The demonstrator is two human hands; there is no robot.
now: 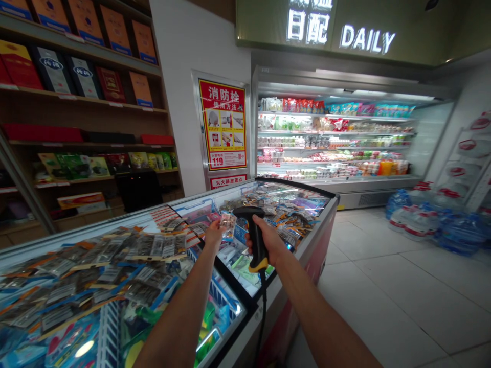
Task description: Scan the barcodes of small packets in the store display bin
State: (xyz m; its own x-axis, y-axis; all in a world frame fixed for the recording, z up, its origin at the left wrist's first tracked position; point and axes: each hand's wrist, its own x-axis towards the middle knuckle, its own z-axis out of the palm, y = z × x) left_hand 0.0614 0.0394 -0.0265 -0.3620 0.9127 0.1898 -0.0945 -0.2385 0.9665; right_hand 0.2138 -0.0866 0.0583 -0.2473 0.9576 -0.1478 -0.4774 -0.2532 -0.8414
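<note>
My right hand is wrapped round the grip of a black and yellow barcode scanner, whose cable hangs down in front of the freezer. Just left of the scanner's head, my left hand pinches a small flat plastic packet with light printing. Both hands are above the glass top of a chest freezer. Many similar packets with dark contents and printed labels lie spread over the left part of the glass, and more packets cover the far part.
Shelves with boxes stand at the left, beside a red fire-hydrant notice on the wall. A lit refrigerated display is at the back. Large water bottles stand on the tiled floor at the right.
</note>
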